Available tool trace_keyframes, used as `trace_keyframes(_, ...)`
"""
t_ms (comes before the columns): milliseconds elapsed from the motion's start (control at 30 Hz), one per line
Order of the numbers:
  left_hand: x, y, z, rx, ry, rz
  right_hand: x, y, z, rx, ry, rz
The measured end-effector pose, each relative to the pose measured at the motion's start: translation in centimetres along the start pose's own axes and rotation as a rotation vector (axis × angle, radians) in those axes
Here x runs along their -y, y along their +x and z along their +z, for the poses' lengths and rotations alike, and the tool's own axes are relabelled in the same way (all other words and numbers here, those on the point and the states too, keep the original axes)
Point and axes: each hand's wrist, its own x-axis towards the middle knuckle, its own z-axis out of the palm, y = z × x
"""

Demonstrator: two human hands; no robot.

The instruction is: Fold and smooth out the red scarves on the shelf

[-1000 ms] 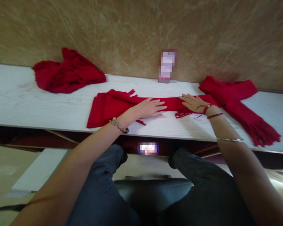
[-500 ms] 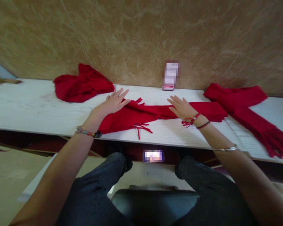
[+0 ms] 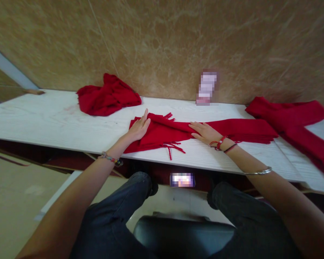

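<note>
No writing can be read: the small card (image 3: 206, 88) at the desk's (image 3: 43, 118) back edge and the patch (image 3: 182, 180) below its front edge are blurred.

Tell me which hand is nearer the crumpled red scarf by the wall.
Left. The left hand rests on the left end of the flat scarf, just right of the crumpled scarf; the right hand lies farther right, mid-scarf.

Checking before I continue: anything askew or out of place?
The red scarf under the left hand and right hand has fringe straggling toward the table edge; a second scarf lies crumpled by the wall. Nothing spilled.
</note>
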Motion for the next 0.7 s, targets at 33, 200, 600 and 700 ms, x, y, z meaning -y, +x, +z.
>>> trace_keyframes(33, 0.1, 0.0, -0.1, 0.007, 0.019, -0.013, 0.1, 0.0, 0.0, 0.004, -0.006, 0.001)
trace_keyframes(200, 1.5, -0.4, -0.8, -0.003, 0.096, -0.042, 0.2, -0.1, -0.1, 0.01, -0.036, 0.009)
trace_keyframes(600, 11.8, -0.2, -6.4, 0.157, 0.537, 0.111, -0.3, -0.2, 0.4, -0.018, -0.037, 0.029)
trace_keyframes(700, 13.2, 0.2, -7.9, 0.18, 0.649, 0.078, -0.6, -0.4, 0.3, -0.026, -0.036, 0.041)
